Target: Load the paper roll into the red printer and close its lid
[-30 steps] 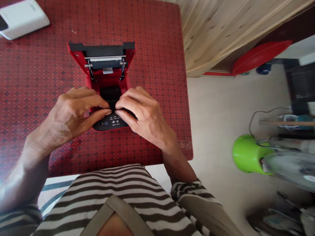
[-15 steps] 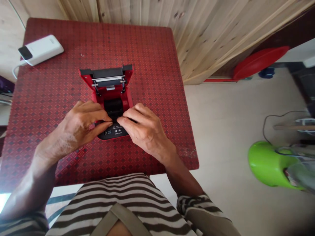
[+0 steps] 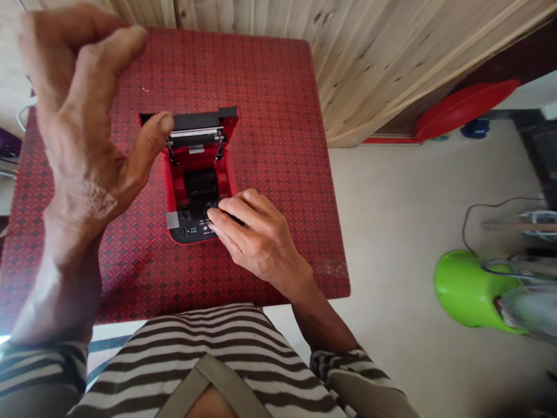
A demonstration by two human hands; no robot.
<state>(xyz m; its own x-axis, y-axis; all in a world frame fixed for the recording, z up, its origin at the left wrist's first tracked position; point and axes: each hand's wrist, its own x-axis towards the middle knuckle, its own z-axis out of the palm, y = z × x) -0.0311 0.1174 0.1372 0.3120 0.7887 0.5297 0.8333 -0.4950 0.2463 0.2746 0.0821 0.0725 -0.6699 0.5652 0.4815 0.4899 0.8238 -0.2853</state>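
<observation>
Open red-and-black plastic receipt printer (image 3: 174, 186) on red diamond-patterned bench (image 3: 278, 191). Left hand (image 3: 82, 133) raised, spread, thumb over black lid edge (image 3: 191, 121). Right hand (image 3: 256, 238) curled on front panel (image 3: 191, 230), pinch unclear; steady contact suits.

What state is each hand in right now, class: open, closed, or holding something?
Left hand: open, raised, holding nothing.
Right hand: curled on the red receipt printer; whether it grips anything cannot be told.
</observation>
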